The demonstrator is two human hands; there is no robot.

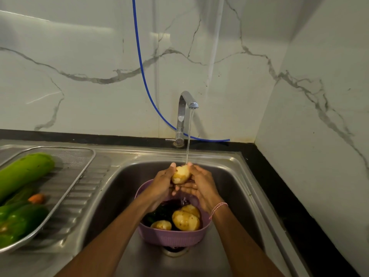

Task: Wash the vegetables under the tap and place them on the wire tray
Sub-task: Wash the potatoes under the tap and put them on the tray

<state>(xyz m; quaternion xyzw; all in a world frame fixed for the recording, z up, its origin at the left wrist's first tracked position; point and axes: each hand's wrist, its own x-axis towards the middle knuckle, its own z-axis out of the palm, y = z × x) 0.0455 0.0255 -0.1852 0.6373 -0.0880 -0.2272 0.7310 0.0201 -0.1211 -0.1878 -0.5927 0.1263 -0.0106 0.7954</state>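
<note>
- Potato: 1 pc, pale yellow, held up between both hands right under the stream, above the basket. Judged to be the item being washed now.
- Left hand: fingers curled round the potato's left side, thumb tip up by its top. The grip leaves the front skin bare to the water.
- Right hand: fingers cupped along the right side & underneath, pressed to the skin. Prob. there to rub and turn it. Red-white thread band on the wrist.
- Tap: running, thin stream of water landing at the potato's top edge.
- Purple basket: slotted, stands in the sink over the drain, directly below the hands, so runoff and any dropped veg fall into it.
- Other potatoes: 3 pcs in the basket w/ dark greens beside them, likely unwashed stock.
- Wire tray: on the ribbed draining board, left of the sink, within easy reach. Drips can run off.
- On the tray: long green gourd, carrot, green peppers, presumably done.
- Blue hose: hangs down the wall behind the tap, not in use.
- Progress: approx. mid-task. Next, the potato goes left to the tray.
</note>
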